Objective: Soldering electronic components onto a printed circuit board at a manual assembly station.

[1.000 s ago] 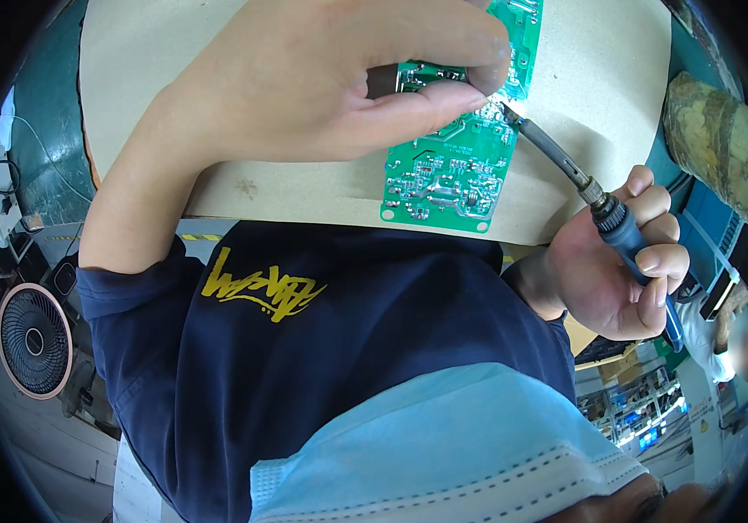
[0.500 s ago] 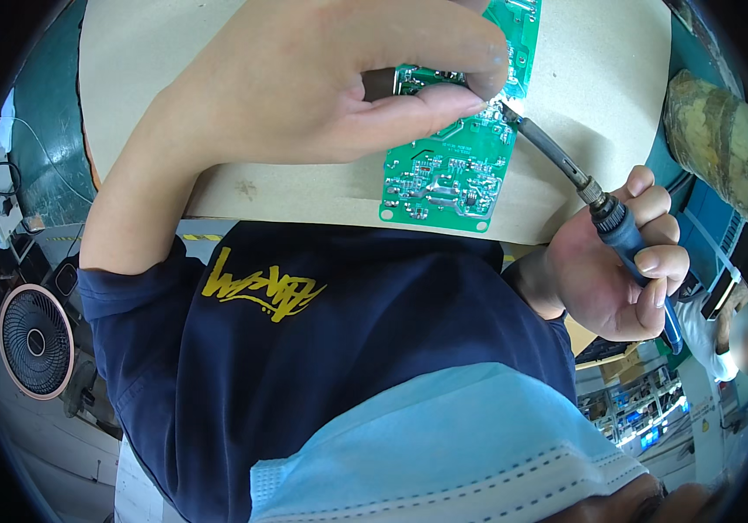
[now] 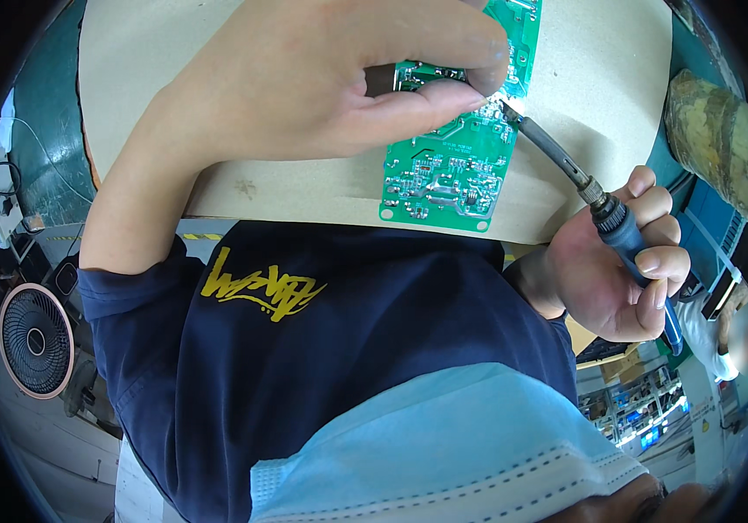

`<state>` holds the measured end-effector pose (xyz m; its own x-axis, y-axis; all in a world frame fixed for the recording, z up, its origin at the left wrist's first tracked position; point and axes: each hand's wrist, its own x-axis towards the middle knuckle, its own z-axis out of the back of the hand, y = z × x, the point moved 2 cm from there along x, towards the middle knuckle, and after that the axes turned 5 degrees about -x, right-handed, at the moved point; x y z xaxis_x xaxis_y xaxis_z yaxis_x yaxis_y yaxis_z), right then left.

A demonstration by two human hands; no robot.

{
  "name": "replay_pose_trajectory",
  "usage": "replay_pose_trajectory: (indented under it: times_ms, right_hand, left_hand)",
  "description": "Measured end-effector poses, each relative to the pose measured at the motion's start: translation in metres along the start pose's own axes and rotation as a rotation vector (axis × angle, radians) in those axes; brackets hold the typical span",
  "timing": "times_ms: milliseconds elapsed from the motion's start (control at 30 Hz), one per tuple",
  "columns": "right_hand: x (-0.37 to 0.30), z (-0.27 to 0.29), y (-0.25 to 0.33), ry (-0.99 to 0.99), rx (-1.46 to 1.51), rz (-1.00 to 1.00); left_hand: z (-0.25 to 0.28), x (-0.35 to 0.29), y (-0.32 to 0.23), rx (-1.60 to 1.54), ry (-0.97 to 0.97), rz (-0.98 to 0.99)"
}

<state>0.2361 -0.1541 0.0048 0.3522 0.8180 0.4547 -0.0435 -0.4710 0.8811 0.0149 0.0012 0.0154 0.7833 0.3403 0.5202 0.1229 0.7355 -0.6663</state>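
A: Nearest the head sits the blue face mask (image 3: pixel 444 436); past that, what worries you?

B: The right hand (image 3: pixel 609 270). It wraps the handle of the soldering iron (image 3: pixel 600 201) well back from the hot end, so a small wrist slip would swing the tip wide

A: Toward what?

B: The left hand (image 3: pixel 330 87), whose thumb and forefinger come together just beside that tip. I'd fear a burnt fingertip

A: Are those fingers gripping anything?

B: I can't tell; whatever may lie between them is hidden, and so is whether the tip touches metal

A: And the circuit board (image 3: pixel 465 152)?

B: Solder side up beneath the left hand, over the tan sheet (image 3: pixel 601 78) on the counter (image 3: pixel 43 166). If it slides or rocks, the tip could drag solder across neighbouring joints and bridge them; lingering heat could lift copper

A: Anything farther off?

B: The fan (image 3: pixel 34 340) at left. If it's running, which I can't tell, a draught could cool the work unevenly
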Motion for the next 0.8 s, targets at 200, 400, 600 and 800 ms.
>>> replay_pose_trajectory:
  times_ms: [200,400,600,800]
  right_hand:
    - [-0.001,0.002,-0.002,-0.035,0.034,0.039]
    - [-0.005,0.0,-0.001,-0.061,0.025,0.121]
    - [-0.012,-0.012,0.003,-0.097,-0.057,0.331]
    - [-0.015,-0.016,0.004,-0.118,-0.139,0.394]
  left_hand:
    - [-0.001,-0.003,0.002,-0.011,0.028,0.048]
    - [0.001,-0.003,0.002,0.029,0.051,0.027]
    - [-0.001,0.0,0.001,-0.014,0.039,0.059]
    - [0.002,0.0,-0.001,0.003,0.014,-0.007]
